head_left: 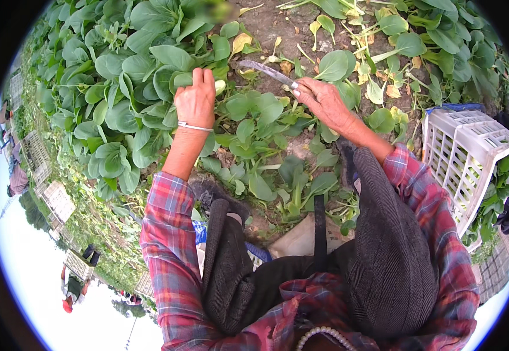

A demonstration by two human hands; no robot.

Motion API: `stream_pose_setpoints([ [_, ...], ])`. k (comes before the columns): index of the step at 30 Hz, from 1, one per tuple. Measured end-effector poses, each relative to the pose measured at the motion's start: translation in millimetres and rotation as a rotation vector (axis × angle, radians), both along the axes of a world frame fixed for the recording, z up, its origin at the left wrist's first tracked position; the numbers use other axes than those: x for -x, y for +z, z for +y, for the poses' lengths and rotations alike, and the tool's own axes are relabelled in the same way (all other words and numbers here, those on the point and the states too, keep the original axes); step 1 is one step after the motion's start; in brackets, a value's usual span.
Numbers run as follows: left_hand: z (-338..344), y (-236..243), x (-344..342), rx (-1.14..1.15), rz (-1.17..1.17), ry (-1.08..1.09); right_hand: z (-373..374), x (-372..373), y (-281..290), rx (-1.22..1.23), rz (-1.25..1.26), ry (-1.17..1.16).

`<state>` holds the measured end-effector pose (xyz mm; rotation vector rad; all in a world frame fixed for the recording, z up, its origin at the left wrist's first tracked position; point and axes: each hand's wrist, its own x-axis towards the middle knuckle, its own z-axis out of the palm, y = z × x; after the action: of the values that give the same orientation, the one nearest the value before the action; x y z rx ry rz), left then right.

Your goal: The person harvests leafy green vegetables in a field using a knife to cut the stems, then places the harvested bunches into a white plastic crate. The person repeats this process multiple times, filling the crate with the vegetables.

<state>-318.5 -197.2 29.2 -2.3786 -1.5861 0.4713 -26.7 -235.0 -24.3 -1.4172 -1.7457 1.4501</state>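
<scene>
My left hand [194, 104], with a bangle at its wrist, is closed around a bok choy [182, 80]. The plant's leaf sticks out left of the fingers and a pale stem end shows on their right; the rest is hidden by the hand. A curved knife [269, 71] is in my right hand [326, 104], its grey blade pointing left toward the left hand, apart from it. The handle is covered by the fingers. Dense standing bok choy [120, 117] grows beside and beyond my left hand. Loose bok choy plants [257, 111] lie on the soil below and between the hands.
At right stands a white slatted plastic crate [459, 149] with greens in it. Yellowed leaves [375, 92] litter the bare soil beyond my right hand. My knees and dark shoes are close below the loose plants. Other people and crates [79, 265] appear far off at left.
</scene>
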Motion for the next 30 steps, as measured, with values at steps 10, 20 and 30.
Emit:
stream_pose_setpoints([
  [10,-36,-16,39,-0.181,-0.191,-0.171,47,57,-35,-0.254,-0.221,0.221],
  [20,-30,-23,53,-0.179,-0.257,-0.167,85,71,-58,-0.265,-0.148,0.383],
  [30,-19,-17,88,-0.157,-0.651,0.157,3,72,-42,-0.231,-0.363,0.363],
])
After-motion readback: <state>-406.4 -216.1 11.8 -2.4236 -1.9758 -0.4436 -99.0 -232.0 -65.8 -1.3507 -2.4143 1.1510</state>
